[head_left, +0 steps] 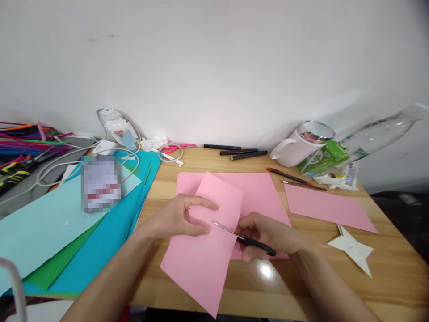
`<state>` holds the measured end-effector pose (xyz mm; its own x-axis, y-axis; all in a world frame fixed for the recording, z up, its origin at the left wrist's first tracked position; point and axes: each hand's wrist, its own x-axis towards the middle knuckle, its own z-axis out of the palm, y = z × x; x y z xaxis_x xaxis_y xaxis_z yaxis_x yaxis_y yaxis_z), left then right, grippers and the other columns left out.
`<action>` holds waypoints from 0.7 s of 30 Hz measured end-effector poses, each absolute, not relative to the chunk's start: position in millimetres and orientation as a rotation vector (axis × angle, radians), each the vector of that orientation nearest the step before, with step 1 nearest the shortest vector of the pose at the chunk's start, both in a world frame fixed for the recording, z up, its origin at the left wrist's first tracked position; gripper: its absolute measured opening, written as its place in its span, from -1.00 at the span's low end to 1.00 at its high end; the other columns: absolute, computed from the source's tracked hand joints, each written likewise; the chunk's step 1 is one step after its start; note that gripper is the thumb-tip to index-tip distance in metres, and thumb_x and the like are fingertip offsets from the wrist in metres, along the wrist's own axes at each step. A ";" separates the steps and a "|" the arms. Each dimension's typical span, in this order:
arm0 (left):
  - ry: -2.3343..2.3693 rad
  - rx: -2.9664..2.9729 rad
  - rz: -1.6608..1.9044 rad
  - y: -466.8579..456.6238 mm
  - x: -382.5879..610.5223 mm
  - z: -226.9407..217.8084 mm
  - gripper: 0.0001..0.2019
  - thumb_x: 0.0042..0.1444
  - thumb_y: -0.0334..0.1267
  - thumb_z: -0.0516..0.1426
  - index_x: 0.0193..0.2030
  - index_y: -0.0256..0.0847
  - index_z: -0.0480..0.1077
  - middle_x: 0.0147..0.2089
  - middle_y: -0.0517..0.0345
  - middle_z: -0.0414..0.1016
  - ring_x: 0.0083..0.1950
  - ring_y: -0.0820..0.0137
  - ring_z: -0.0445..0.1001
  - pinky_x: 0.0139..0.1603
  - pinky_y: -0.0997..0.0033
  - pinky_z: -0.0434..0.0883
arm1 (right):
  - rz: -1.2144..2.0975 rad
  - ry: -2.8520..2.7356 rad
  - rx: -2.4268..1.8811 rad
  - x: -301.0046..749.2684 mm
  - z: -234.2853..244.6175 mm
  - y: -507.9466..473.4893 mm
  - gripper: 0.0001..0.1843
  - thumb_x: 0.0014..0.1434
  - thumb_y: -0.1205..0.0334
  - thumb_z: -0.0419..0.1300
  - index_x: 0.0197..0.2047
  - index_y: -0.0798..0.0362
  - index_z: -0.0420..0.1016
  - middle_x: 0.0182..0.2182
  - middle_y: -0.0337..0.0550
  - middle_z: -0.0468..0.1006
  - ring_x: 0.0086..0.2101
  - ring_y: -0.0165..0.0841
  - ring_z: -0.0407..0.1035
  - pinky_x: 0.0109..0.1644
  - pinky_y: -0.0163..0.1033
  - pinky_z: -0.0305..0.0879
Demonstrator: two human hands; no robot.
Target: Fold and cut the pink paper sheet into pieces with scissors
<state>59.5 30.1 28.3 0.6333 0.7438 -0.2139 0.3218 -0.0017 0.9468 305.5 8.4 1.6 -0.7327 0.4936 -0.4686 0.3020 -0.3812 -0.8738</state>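
Observation:
My right hand (263, 232) is closed round the black handles of a pair of scissors (256, 245). The scissors' blades point left and lie across a pink sheet of paper (204, 264), at its right edge; part of the blades is hidden by the paper. My left hand (182, 217) holds the same sheet from the left, thumb and fingers curved round the spot near the blade tip. The sheet is tilted and raised, its lower corner over the table's front edge. Beneath it a larger pink sheet (259, 190) lies flat on the wooden table (161, 197).
To the right lie a pink paper strip (328, 205) and a folded white paper star (351, 249). Behind stand a white mug (295, 147), a green carton (323, 158) and a clear bottle (378, 134). Several markers (248, 154) line the wall. Left are blue sheets (100, 250) and a blurred phone (100, 183).

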 end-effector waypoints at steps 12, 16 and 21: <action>0.888 1.539 0.394 28.3 61.8 26.8 -0.60 -0.10 -0.35 0.23 -0.04 -0.12 0.42 0.10 0.11 0.41 -0.04 0.28 0.48 -0.25 0.49 0.48 | 2.365 -1.512 -0.904 301.1 -2.5 8.1 -0.46 -0.28 0.14 0.46 -0.16 0.08 0.53 -0.44 -0.25 0.50 -0.51 -0.49 0.23 -0.50 -0.42 0.11; 0.879 1.483 0.382 27.3 62.0 25.1 -0.59 -0.08 -0.32 0.23 -0.02 -0.10 0.41 0.14 0.09 0.36 -0.15 0.34 0.53 -0.26 0.48 0.48 | 2.387 -1.486 -0.869 300.7 -3.5 7.5 -0.40 -0.29 0.12 0.46 -0.11 0.08 0.51 -0.38 -0.22 0.51 -0.46 -0.46 0.28 -0.43 -0.40 0.15; 0.861 1.494 0.398 27.7 61.6 24.3 -0.59 -0.09 -0.32 0.24 -0.02 -0.12 0.42 0.11 0.10 0.40 -0.02 0.27 0.47 -0.21 0.48 0.48 | 2.392 -1.493 -0.925 302.3 -3.1 7.3 -0.42 -0.32 0.12 0.47 -0.15 0.09 0.54 -0.42 -0.22 0.51 -0.53 -0.51 0.21 -0.51 -0.42 0.07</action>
<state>61.6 27.7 24.3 0.6562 0.7121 -0.2495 0.2714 0.0857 0.9586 302.3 7.3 -3.1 -0.7918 0.4512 -0.4117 0.1717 -0.4825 -0.8589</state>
